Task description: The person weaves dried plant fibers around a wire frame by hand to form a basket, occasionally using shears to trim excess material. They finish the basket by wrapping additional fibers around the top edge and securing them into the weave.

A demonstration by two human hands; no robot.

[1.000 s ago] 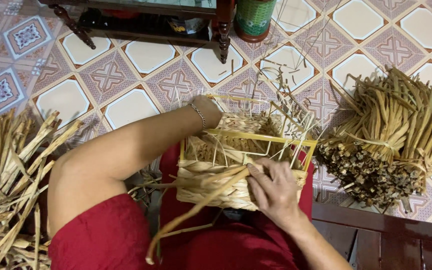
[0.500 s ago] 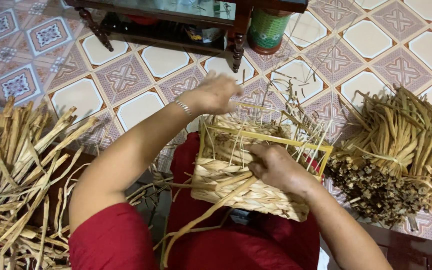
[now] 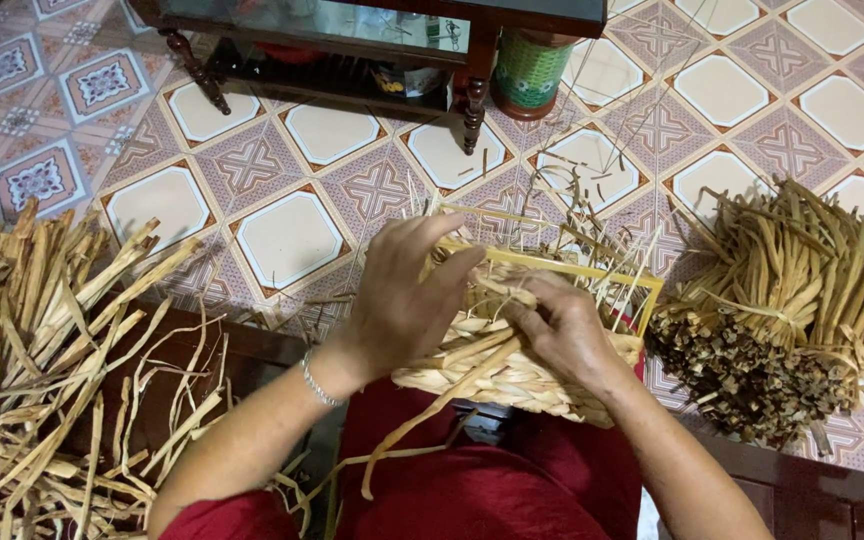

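Observation:
A half-woven straw basket point(image 3: 512, 375) on a yellow wire frame point(image 3: 592, 268) rests on my lap, over red clothing. My left hand point(image 3: 402, 295) lies on the basket's left side, fingers curled over its rim. My right hand point(image 3: 562, 330) presses on the woven wall at the middle and pinches a dried straw strand point(image 3: 432, 410) that trails down toward my knees. Thin upright stakes point(image 3: 602, 240) stick out of the basket's far edge. A silver bracelet point(image 3: 317, 380) circles my left wrist.
A tied bundle of dried stalks point(image 3: 802, 300) lies on the tiled floor at the right. Loose dried strips point(image 3: 42, 340) are heaped at the left. A dark wooden cabinet point(image 3: 352, 40) and a green container point(image 3: 530, 70) stand at the back.
My left hand has come back from the basket's far rim to its near left side. Both hands now sit close together on the weave. The view has shifted slightly.

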